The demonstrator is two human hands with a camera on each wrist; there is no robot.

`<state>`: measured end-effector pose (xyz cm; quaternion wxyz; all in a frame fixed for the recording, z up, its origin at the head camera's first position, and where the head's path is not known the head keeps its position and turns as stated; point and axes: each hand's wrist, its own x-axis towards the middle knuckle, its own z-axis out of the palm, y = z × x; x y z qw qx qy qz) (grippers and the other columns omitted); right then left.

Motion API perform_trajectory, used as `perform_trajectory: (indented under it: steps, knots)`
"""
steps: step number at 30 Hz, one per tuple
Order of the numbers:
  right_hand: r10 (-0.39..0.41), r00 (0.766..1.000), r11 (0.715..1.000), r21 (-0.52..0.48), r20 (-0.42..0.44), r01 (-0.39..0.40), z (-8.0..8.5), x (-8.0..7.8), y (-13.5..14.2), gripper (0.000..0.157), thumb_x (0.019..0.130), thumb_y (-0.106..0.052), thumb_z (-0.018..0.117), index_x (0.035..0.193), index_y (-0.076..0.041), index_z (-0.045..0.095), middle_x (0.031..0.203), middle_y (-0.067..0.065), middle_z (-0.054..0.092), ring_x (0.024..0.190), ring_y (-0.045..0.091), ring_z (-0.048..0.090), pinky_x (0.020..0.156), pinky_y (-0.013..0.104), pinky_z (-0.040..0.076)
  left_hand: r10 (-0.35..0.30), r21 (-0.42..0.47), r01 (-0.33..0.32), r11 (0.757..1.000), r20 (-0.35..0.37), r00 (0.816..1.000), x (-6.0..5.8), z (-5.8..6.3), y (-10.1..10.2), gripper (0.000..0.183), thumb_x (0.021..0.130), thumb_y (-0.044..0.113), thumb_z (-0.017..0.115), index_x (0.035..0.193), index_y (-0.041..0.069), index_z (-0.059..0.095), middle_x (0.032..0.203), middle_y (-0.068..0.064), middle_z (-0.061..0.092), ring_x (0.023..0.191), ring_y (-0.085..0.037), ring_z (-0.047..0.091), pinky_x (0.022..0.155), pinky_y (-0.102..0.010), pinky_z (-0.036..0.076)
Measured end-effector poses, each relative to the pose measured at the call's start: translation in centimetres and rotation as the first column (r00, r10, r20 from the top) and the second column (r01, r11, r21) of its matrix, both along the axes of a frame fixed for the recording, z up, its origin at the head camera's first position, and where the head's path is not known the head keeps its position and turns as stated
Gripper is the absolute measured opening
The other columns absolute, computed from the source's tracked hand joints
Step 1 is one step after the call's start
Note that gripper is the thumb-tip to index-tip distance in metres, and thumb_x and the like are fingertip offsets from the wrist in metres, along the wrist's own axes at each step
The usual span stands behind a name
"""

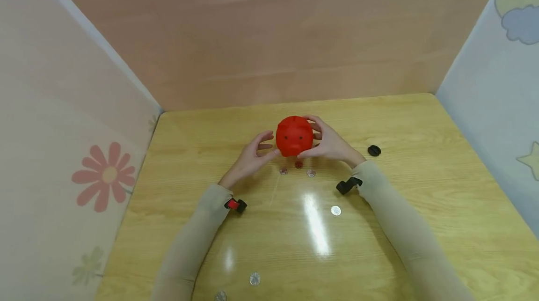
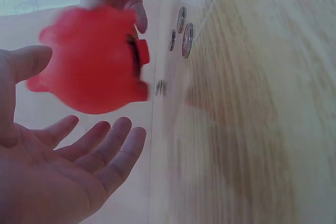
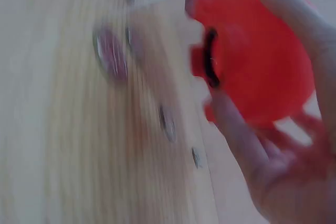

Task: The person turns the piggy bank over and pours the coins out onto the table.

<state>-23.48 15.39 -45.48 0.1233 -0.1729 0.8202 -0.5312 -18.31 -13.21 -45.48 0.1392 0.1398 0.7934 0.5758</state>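
A red piggy bank (image 1: 294, 136) is held up off the table, its snout and two dark eyes facing me in the head view. My right hand (image 1: 330, 144) grips it from the right, fingers and thumb spread round its side. Beside its left flank is my left hand (image 1: 254, 153), fingers loosely bent. The left wrist view shows a gap between the left hand's fingers (image 2: 121, 148) and the blurred bank. On the underside of the bank (image 3: 262, 61), the right wrist view shows a dark-rimmed round opening. Below it, several coins (image 1: 310, 173) lie on the table.
A small round black cap (image 1: 374, 150) lies on the wooden table (image 1: 421, 188), right of the right hand. More coins lie nearer me, one coin (image 1: 335, 210) between the forearms and another coin (image 1: 254, 278) near the front. Walls stand behind and at both sides.
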Motion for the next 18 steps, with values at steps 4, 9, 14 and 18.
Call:
perform_trajectory:
  steps: [4, 9, 14, 18]
  knots:
    - [-0.024, 1.000, 1.000, -0.007, -0.001, 0.024, -0.1, 0.2, 0.0, 0.113, 0.078, -0.021, 0.098, 0.166, -0.022, 0.027, 0.166, 0.017, 0.042, 0.141, 0.048, 0.055, 0.106, 0.062, 0.056, -0.005, 0.000, 0.005, 1.000, 0.004, 1.000, 0.0, 0.0, 0.0, 0.071, 0.106, 0.028, 0.068, 0.166, 0.009, 0.034, 0.169, -0.018, 0.040, 0.148, -0.040, 0.050, 0.119, -0.056, 0.048]
    - [-0.034, 0.999, 0.999, -0.032, -0.021, 0.033, -0.1, 0.5, 0.0, 0.112, 0.079, -0.022, 0.097, 0.167, -0.022, 0.027, 0.166, 0.017, 0.042, 0.140, 0.047, 0.056, 0.103, 0.060, 0.058, 0.002, 0.001, -0.002, 1.000, 0.017, 1.000, 0.0, -0.3, 0.2, 0.071, 0.105, 0.027, 0.068, 0.165, 0.009, 0.035, 0.168, -0.017, 0.041, 0.148, -0.040, 0.051, 0.118, -0.056, 0.049]
    - [-0.061, 0.998, 0.998, 0.015, -0.009, 0.062, -0.1, 0.9, 0.1, 0.111, 0.078, -0.021, 0.098, 0.165, -0.021, 0.029, 0.164, 0.016, 0.044, 0.139, 0.048, 0.056, 0.105, 0.062, 0.057, -0.008, -0.013, 0.008, 1.000, 0.014, 1.000, -0.1, -0.8, 0.6, 0.072, 0.105, 0.028, 0.069, 0.166, 0.010, 0.034, 0.168, -0.015, 0.042, 0.147, -0.039, 0.052, 0.117, -0.055, 0.050]
    - [-0.020, 1.000, 0.999, -0.026, 0.019, 0.021, 0.1, 1.1, 0.1, 0.109, 0.079, -0.018, 0.096, 0.165, -0.021, 0.029, 0.162, 0.017, 0.048, 0.136, 0.045, 0.060, 0.103, 0.054, 0.060, -0.009, -0.013, 0.009, 1.000, 0.015, 1.000, 0.0, -0.6, 0.5, 0.071, 0.105, 0.027, 0.069, 0.165, 0.011, 0.035, 0.167, -0.015, 0.043, 0.147, -0.039, 0.052, 0.118, -0.056, 0.049]
